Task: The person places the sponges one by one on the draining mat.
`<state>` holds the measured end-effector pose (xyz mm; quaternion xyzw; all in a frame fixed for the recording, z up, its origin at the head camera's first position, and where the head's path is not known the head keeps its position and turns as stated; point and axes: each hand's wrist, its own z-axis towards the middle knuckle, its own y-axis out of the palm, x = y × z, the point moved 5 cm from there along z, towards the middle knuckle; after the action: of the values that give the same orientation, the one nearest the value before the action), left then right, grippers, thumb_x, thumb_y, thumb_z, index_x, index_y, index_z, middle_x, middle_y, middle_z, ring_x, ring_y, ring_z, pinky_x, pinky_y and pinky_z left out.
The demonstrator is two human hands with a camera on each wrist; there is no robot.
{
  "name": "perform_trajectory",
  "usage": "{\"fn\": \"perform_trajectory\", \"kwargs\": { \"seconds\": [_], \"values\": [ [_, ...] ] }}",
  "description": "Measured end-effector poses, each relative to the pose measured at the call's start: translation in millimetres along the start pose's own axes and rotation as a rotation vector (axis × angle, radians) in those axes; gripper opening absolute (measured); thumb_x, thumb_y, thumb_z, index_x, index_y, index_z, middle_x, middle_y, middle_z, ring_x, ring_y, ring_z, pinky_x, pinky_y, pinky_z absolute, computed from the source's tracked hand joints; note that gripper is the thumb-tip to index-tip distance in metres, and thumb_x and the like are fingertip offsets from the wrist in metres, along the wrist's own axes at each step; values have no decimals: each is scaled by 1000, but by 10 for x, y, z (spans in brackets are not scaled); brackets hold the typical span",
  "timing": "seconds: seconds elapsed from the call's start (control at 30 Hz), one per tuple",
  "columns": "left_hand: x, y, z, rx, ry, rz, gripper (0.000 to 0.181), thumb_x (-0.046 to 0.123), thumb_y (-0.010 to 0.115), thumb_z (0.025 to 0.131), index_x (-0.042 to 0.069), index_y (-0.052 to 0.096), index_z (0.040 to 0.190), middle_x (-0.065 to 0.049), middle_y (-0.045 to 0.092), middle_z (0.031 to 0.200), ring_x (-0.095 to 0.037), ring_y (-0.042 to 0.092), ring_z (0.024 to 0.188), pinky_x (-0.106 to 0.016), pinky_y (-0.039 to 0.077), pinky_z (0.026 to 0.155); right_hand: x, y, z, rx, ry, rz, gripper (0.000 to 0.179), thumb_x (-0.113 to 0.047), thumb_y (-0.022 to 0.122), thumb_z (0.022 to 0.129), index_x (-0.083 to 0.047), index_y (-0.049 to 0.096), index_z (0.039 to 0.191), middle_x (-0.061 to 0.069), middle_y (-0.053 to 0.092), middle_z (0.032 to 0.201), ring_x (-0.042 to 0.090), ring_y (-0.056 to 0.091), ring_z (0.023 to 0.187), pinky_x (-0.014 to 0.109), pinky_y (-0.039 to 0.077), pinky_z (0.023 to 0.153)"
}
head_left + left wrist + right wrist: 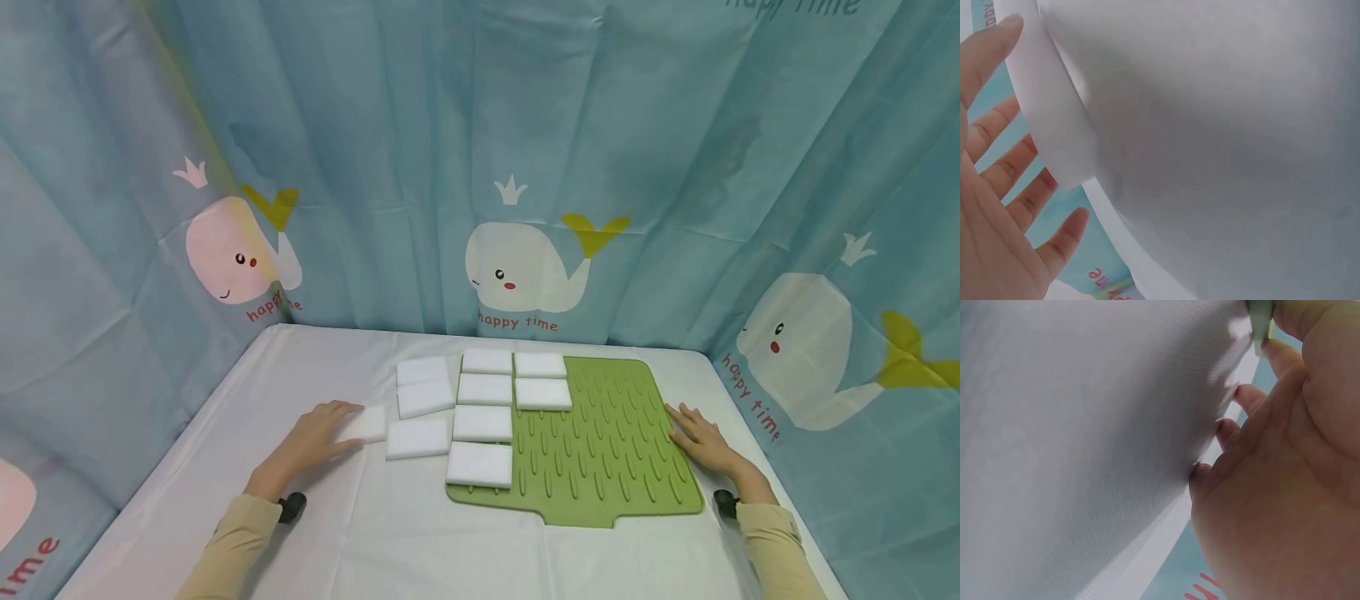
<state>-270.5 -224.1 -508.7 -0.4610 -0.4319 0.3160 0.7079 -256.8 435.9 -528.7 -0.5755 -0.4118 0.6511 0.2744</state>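
My left hand (311, 437) holds a white sponge block (371, 423), its thumb at the near edge and fingers at the far edge. In the left wrist view the same white block (1047, 94) stands between thumb and spread fingers. My right hand (703, 440) rests at the right edge of a green mat (600, 433) with raised ridges. Its fingertips touch the white tablecloth beside the mat in the right wrist view, where the mat's edge (1260, 325) shows near the thumb and index finger. Several white sponge blocks (482, 423) lie on the mat's left part in two columns.
Left of the mat, more loose white blocks (417, 438) lie on the white-covered table (420, 533), some side by side. Blue curtains (390, 167) printed with whales stand close behind the table and at both sides. A tab juts from the mat's near edge.
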Motion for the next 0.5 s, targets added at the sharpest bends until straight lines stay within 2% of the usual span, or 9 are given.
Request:
{"fn": "perform_trajectory", "kwargs": {
  "seconds": [0.3, 0.5],
  "values": [
    [-52, -26, -49, -17, -27, -34, 60, 46, 68, 80, 10, 54, 126, -12, 55, 124, -34, 48, 114, -57, 40, 91, 9, 10, -3, -3, 4, 12, 58, -27, 49, 96, 0, 29, 143, 37, 13, 145, 60, 3, 130, 74, -3, 97],
    [-57, -85, -44, -11, -24, -47, 62, 48, 67, 80, 10, 54, 127, -13, 54, 126, -35, 47, 114, -57, 39, 91, -7, 2, -9, 0, 18, 14, 59, -28, 49, 96, 0, 29, 143, 37, 12, 145, 59, 2, 130, 74, -4, 97]
  ]
}}
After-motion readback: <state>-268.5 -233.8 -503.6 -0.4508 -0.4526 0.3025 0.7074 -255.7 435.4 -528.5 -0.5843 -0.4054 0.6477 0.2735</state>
